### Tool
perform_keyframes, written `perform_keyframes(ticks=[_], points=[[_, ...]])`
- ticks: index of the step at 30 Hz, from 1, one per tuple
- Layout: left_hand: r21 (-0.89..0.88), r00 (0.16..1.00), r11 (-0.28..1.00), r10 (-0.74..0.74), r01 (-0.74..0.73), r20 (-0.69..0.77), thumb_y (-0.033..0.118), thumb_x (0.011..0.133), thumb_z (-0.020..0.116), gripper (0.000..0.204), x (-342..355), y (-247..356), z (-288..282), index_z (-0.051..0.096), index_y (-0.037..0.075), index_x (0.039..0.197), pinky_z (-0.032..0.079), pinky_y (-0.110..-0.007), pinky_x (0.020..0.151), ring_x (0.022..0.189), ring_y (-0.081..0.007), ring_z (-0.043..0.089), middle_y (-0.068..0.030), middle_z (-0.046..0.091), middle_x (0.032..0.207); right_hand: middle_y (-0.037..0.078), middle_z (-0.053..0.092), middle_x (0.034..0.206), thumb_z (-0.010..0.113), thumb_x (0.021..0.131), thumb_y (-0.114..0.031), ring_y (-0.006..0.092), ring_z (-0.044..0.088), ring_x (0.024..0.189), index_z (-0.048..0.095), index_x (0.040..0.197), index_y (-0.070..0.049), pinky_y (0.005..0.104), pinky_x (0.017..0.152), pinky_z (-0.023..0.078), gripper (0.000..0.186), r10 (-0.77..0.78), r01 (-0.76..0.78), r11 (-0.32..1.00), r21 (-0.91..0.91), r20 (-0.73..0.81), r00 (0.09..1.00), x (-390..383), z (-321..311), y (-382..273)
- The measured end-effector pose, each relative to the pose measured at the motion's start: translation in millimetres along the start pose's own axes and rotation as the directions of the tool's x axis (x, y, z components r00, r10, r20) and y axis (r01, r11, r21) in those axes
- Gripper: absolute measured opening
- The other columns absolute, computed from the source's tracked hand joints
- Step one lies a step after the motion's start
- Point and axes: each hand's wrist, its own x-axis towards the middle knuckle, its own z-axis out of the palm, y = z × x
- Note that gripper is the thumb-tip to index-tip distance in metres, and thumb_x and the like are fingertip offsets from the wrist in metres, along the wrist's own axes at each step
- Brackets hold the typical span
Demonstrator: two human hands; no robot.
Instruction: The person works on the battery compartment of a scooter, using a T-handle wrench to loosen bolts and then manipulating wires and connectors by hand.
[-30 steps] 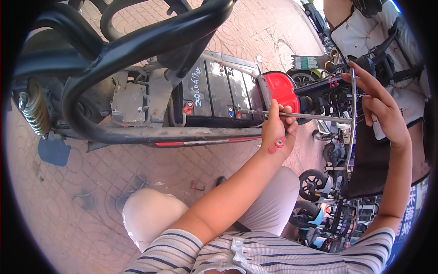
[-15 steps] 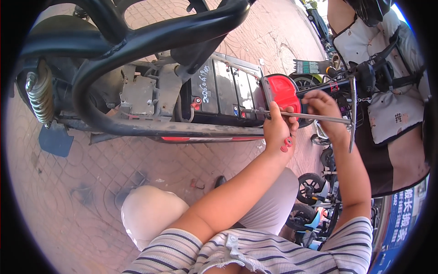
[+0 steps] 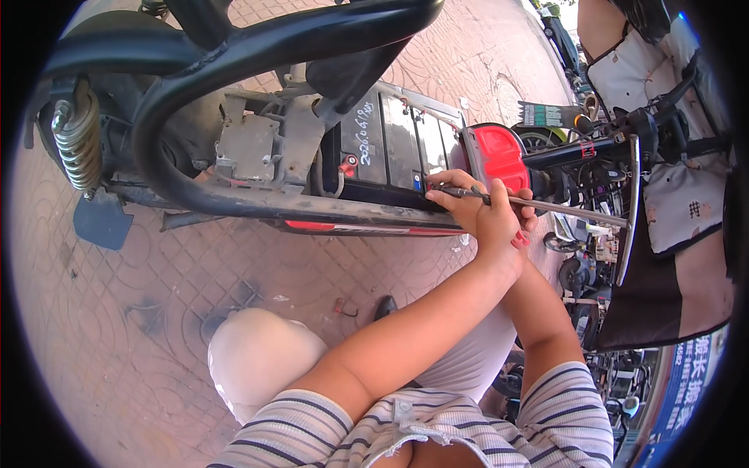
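**Bare metal near battery contacts, wrists crossed**

Likeliest trouble: a short circuit. Possible cause: a tilt of the long T-handled wrench [image 3: 573, 211] across two live contacts. Location of wrench: tip at the near edge of the battery row [image 3: 401, 148], toward the corner beside the red panel [image 3: 498, 152], shaft running out past that panel. Another red-capped terminal [image 3: 349, 164] along the same near edge, toward the opposite corner.

Also possible: a sideways slip of the tip under an uneven push, and scraped fingertips against the frame rail [image 3: 351, 212]. Left hand [image 3: 499, 220]: thumb and fingers closed round the shaft. Right hand [image 3: 463, 204]: thumb and finger on either side of the tip end; cannot tell whether pinching or merely guiding. With forearms crossed, little room for turning without a knock. Crossbar [image 3: 633, 179] close in view to a padded cover [image 3: 667, 226]; perhaps a snag there, true gap unclear.

Hidden: meeting point of tip and terminal, behind right fingers; much of the right palm and wrist, behind the left arm. Hard to make out: small red object [image 3: 520, 240] at the left wrist, too little visible for naming; far side of the battery row, washed out by glare. Cut off: upper frame tubing, at the top edge of view.
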Motion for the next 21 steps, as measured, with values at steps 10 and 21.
perform_keyframes(ticks=[10,21], points=[[0.099,0.993,0.994,-0.051,0.04,0.11,0.034,0.104,0.047,0.025,-15.0,-17.1,-3.4,0.046,0.009,0.1,0.041,-0.028,0.043,0.058,-0.0126,0.052,-0.008,0.063,0.083,0.004,0.073,0.093,0.073,0.088,-0.009,0.0101,0.065,0.089,0.071,0.098,-0.002,0.0235,0.081,0.049,0.013,0.268,-0.16,-0.165,0.973,0.201,0.942,25.6,-77.8,1.2],[0.227,0.967,0.973,-0.098,0.044,0.235,0.042,0.105,0.042,0.036,-62.6,-40.5,-2.9,0.045,0.008,0.095,0.04,-0.025,0.04,0.052,-0.0105,0.051,-0.0067,0.061,0.077,0.002,0.067,0.085,0.071,0.088,-0.006,0.01,0.062,0.079,0.067,0.101,-0.002,0.0251,0.073,0.051,0.014,0.032,-0.249,-0.472,0.846,0.298,0.954,-32.3,-74.1,-23.9]])
